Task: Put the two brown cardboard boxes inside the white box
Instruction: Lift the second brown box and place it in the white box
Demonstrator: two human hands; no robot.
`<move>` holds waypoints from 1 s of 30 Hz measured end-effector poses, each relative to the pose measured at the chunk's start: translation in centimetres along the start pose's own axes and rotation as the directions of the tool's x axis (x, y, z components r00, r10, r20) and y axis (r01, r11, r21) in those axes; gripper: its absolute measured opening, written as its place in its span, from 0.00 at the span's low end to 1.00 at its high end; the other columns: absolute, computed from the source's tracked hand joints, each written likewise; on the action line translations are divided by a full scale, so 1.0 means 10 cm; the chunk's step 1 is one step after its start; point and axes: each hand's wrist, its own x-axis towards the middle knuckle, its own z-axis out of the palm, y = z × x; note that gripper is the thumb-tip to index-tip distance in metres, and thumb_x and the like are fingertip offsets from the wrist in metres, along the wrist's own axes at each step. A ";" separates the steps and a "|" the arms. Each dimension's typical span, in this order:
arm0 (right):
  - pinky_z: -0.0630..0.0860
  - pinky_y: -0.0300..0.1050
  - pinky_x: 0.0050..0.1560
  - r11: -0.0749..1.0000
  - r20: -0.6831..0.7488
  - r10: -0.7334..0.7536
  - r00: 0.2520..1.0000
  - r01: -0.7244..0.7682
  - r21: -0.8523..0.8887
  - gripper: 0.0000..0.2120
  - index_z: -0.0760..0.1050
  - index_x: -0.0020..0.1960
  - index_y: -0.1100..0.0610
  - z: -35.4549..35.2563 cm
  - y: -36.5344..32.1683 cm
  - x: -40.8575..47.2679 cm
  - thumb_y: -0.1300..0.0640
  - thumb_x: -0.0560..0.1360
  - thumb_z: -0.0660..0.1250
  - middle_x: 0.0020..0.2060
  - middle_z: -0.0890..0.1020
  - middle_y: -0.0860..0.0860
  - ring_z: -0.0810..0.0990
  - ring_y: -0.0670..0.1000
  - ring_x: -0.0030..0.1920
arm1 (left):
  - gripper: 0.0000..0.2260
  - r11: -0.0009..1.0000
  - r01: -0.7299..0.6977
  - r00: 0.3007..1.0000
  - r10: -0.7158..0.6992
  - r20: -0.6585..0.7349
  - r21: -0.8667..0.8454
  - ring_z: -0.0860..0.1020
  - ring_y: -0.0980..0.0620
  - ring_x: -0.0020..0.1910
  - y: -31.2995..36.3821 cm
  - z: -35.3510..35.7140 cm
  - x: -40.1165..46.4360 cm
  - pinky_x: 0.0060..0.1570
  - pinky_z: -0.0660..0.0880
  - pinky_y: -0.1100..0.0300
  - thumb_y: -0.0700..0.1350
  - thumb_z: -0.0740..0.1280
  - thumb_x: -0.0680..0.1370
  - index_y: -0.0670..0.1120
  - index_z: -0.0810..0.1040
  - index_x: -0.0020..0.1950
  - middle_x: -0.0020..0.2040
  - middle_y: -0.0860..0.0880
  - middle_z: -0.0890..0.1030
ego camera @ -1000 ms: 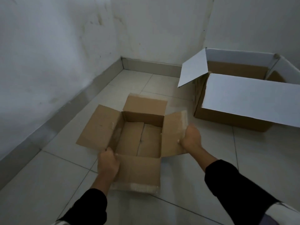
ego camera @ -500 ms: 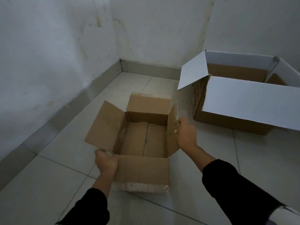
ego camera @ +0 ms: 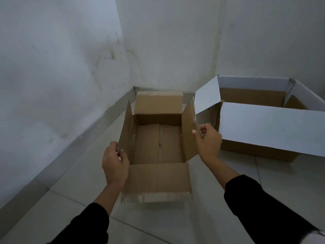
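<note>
Fingers [ego camera: 112, 147] of the left hand [ego camera: 114, 164] curl shut around the lower edge of the left side flap [ego camera: 125, 134] of an open brown cardboard box [ego camera: 158, 147], thumb on the inner face; the right hand [ego camera: 208, 143] pinches the right side flap [ego camera: 190, 124] the same way, thumb inside and the other digits wrapped behind. Both flaps stand nearly upright. The far flap [ego camera: 158, 103] tilts up toward the wall corner and the near flap [ego camera: 158, 180] lies folded out toward the person, with a strip of clear tape along its free edge. The box interior is bare, its bottom seam running down the middle. It is in front of the person above the pale tiled floor [ego camera: 211, 208]; whether it touches the tiles cannot be told. Just beside it to the right sits a large white box with a brown inside [ego camera: 272, 124], open, its flaps spread, resting on the floor against the grey wall [ego camera: 52, 67]. Only one brown box shows. Black sleeves [ego camera: 260, 208] cover both forearms
</note>
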 end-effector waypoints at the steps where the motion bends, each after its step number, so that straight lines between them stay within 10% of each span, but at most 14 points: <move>1: 0.63 0.31 0.33 1.000 -0.016 -0.001 1.000 0.001 0.006 0.07 0.76 0.48 0.62 -0.04 -0.05 0.10 0.59 0.73 0.69 0.38 0.75 0.49 0.74 0.47 0.40 | 0.03 0.999 -0.037 0.999 0.037 0.006 -0.004 0.76 0.43 0.38 0.10 0.00 0.10 0.35 0.73 0.53 0.34 0.62 0.75 0.38 0.73 0.48 0.42 0.38 0.78; 17: 0.69 0.40 0.37 0.990 -0.202 0.032 0.979 -0.059 -0.130 0.06 0.75 0.44 0.61 -1.41 -0.27 2.51 0.58 0.73 0.68 0.35 0.76 0.51 0.75 0.49 0.36 | 0.03 0.946 -0.215 0.963 0.247 0.110 -0.241 0.76 0.41 0.35 2.42 0.96 1.86 0.33 0.73 0.47 0.37 0.61 0.78 0.39 0.72 0.44 0.37 0.38 0.78; 30: 0.68 0.41 0.35 0.973 -0.224 -0.013 0.974 -0.039 -0.227 0.05 0.74 0.44 0.60 -2.34 0.66 3.71 0.59 0.73 0.68 0.35 0.75 0.51 0.74 0.50 0.36 | 0.02 0.924 -0.122 0.935 0.230 0.271 -0.362 0.79 0.41 0.38 3.75 2.26 1.60 0.36 0.80 0.39 0.37 0.61 0.77 0.40 0.69 0.46 0.42 0.42 0.78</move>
